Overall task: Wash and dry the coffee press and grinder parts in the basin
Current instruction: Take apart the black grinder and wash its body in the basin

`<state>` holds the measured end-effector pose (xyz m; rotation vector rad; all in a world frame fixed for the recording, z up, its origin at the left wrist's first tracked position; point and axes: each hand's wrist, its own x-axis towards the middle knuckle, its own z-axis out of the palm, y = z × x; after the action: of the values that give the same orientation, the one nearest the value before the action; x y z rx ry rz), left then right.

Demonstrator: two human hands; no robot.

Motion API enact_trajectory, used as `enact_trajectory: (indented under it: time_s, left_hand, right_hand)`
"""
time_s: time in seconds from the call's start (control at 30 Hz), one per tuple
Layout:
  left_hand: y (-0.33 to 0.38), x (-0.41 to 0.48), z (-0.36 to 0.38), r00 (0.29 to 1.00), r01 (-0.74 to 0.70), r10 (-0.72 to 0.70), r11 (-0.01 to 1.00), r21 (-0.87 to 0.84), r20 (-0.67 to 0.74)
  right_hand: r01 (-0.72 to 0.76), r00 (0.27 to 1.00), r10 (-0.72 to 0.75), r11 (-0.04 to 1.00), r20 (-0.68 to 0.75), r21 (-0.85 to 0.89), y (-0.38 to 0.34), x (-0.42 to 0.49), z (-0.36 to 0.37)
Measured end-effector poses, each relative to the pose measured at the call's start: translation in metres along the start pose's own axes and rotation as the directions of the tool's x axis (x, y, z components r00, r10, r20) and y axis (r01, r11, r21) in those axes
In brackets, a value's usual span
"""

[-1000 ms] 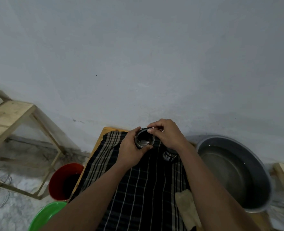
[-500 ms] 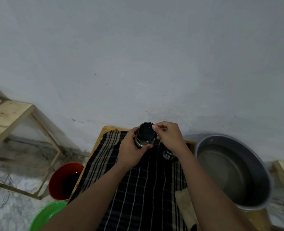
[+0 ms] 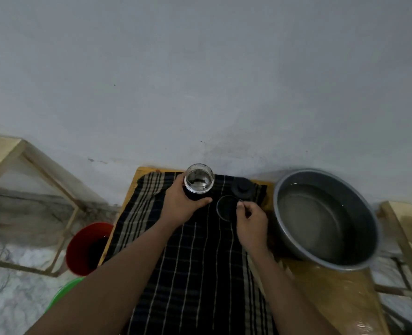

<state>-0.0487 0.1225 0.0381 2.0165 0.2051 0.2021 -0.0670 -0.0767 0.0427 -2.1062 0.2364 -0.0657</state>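
Having pulled clear lid (image 3: 226, 210) off cup (image 3: 198, 186), lowering it onto cloth (image 3: 200, 274). Pinching lid rim with right hand (image 3: 250, 223); gripping upright cup with left hand (image 3: 182, 207) at bench (image 3: 333, 298) far end. Laying lid flat, avoiding black cap (image 3: 242, 188), staying near basin (image 3: 278, 189).

The table (image 3: 333, 293) has a yellowish wooden top, and its far edge stands against the wall. Two items lie directly on it.

1. A dark checked cloth (image 3: 200, 274) with pale stripes covers the left and middle of the top, from the far edge to the near one.
2. A round metal basin (image 3: 352, 189) holding water stands on the right part, just beside the cloth's right edge.

A black knobbed lid (image 3: 242, 188) stands on the cloth near its far right corner. Beside it, the left hand (image 3: 179, 206) grips a steel cup (image 3: 198, 181) and the right hand (image 3: 250, 223) pinches a thin ring (image 3: 225, 209). Contact between these two parts and the cloth cannot be confirmed.
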Motion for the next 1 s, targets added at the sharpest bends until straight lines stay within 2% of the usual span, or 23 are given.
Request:
enact_trajectory:
  time_s: [0.17,0.33,0.5,0.57,0.63,0.67,0.73,0.8,0.9,0.93,1.0]
  left_hand:
    - [-0.006,0.007,0.001,0.999,0.049,-0.05,0.998,-0.024,-0.012]
    - [-0.004,0.012,0.001,0.998,0.066,-0.066,0.997,-0.036,0.006]
    - [-0.002,0.016,0.003,0.996,0.087,-0.087,0.996,-0.006,0.003]
    - [0.001,0.017,0.003,0.995,0.101,-0.101,0.994,-0.035,-0.002]
    - [0.006,0.017,0.001,0.992,0.122,-0.126,0.986,-0.114,-0.028]
    - [0.009,0.017,-0.001,0.989,0.133,-0.143,0.977,-0.17,-0.047]
    - [0.02,0.017,-0.005,0.978,0.172,-0.199,0.936,-0.307,-0.061]
    - [0.029,0.017,-0.009,0.957,0.26,-0.291,0.862,-0.436,-0.004]
    - [0.039,0.017,-0.015,0.922,0.369,-0.371,0.746,-0.554,0.115]
    - [0.042,0.016,-0.016,0.914,0.388,-0.379,0.718,-0.578,0.144]
    - [0.045,0.018,-0.018,0.906,0.406,-0.391,0.7,-0.588,0.16]
  right_hand:
    - [-0.173,0.96,0.221,0.951,0.172,-0.256,0.039,-0.012,0.027]
    - [-0.345,0.884,0.413,0.893,0.221,-0.29,0.069,-0.009,0.043]
    - [-0.362,0.851,0.453,0.872,0.265,-0.329,0.073,-0.008,0.043]
    - [-0.32,0.858,0.433,0.872,0.276,-0.372,0.067,-0.009,0.04]
    - [-0.22,0.9,0.348,0.882,0.262,-0.416,0.06,-0.009,0.04]
    - [-0.168,0.923,0.28,0.91,0.264,-0.379,0.055,-0.009,0.04]
    - [-0.059,0.933,0.118,0.982,0.34,-0.178,0.038,-0.004,0.039]
    - [-0.07,0.855,0.036,0.996,0.517,0.047,0.018,0.005,0.039]
    - [-0.164,0.687,0.012,0.976,0.727,0.14,-0.007,0.013,0.041]
    - [-0.178,0.659,0.01,0.974,0.752,0.143,-0.012,0.014,0.042]
    - [-0.195,0.664,-0.004,0.965,0.748,0.178,-0.016,0.011,0.044]
